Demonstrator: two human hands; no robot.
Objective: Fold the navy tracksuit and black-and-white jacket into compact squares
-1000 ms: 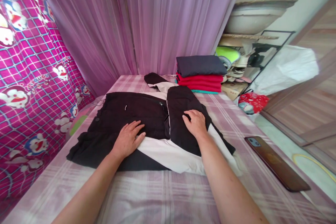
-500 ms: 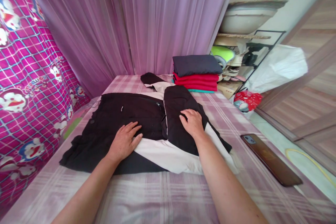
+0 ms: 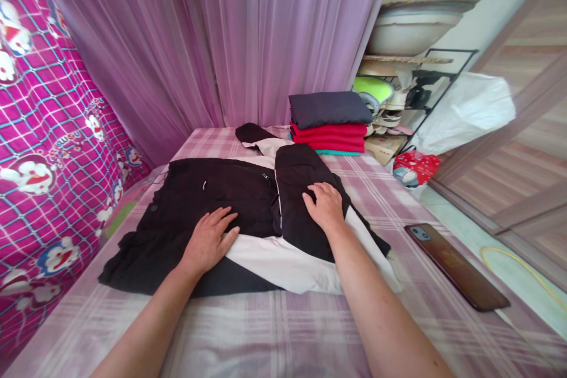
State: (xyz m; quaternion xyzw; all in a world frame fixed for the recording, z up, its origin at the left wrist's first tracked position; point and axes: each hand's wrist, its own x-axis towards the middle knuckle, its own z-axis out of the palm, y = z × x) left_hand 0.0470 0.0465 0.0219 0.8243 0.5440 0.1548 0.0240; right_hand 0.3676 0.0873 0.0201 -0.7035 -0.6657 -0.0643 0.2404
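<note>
A black and white jacket (image 3: pixel 221 186) lies on its side across the bed, partly folded, with a zipper pull showing near its middle. One dark-cuffed sleeve (image 3: pixel 253 134) sticks out at the far side. My left hand (image 3: pixel 211 240) rests flat on the body of the jacket, fingers loosely spread. On the dark hood or upper part at the right lies my right hand (image 3: pixel 325 205), palm down with fingers extended. Neither hand grips the cloth.
A stack of folded clothes (image 3: pixel 330 118), dark blue over red, sits at the back of the checked bedsheet (image 3: pixel 248 336). A phone (image 3: pixel 456 266) with a cable lies near the right edge. Beyond are a shoe rack (image 3: pixel 425 85), a white bag (image 3: pixel 469 109) and a purple curtain (image 3: pixel 266 35).
Both hands keep their places on the jacket. The whole view has shifted very slightly; nothing else visibly differs.
</note>
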